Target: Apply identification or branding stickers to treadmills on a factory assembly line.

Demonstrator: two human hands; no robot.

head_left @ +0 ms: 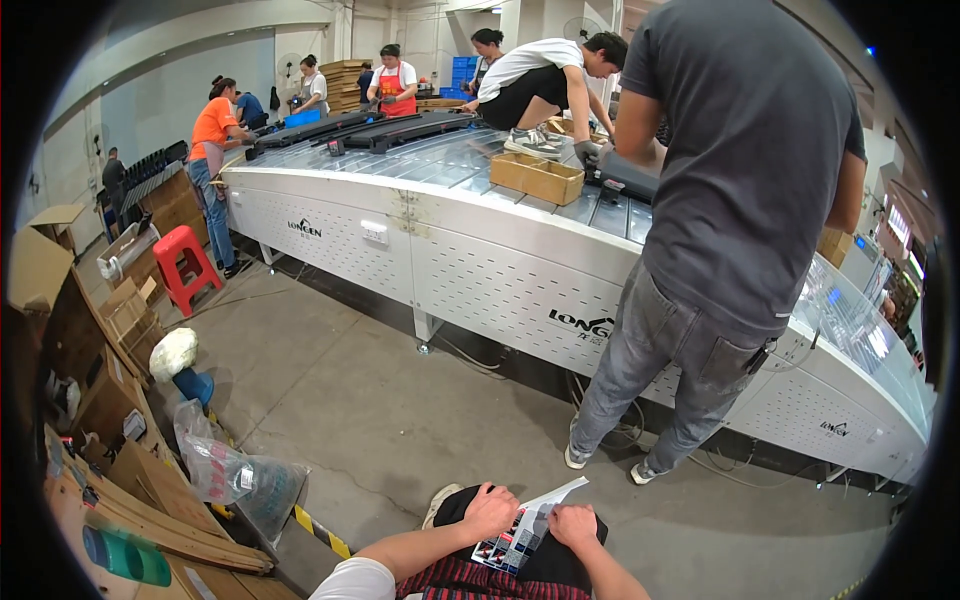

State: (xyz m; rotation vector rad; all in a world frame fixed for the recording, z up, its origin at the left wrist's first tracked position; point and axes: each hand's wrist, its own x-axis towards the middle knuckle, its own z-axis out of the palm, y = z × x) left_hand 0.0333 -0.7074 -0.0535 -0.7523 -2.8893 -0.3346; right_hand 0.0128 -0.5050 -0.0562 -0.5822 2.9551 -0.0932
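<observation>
Down low, both hands grip a printed sheet on the lap (long axis running up-right), left hand (491, 512) fingers clamped on its left edge, right hand (573, 526) fingers curled over the sheet (530, 520).

A printed sheet (527, 527) lies on the person's lap between the left hand (490, 511) and right hand (574, 524). Ahead, a standing person (720, 220) faces a long conveyor machine (480, 260); a cardboard box (537, 177) sits on it. A stool (186, 266) stands at its left end.

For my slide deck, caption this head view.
Both hands hold a printed paper sheet near a long white conveyor machine.
</observation>
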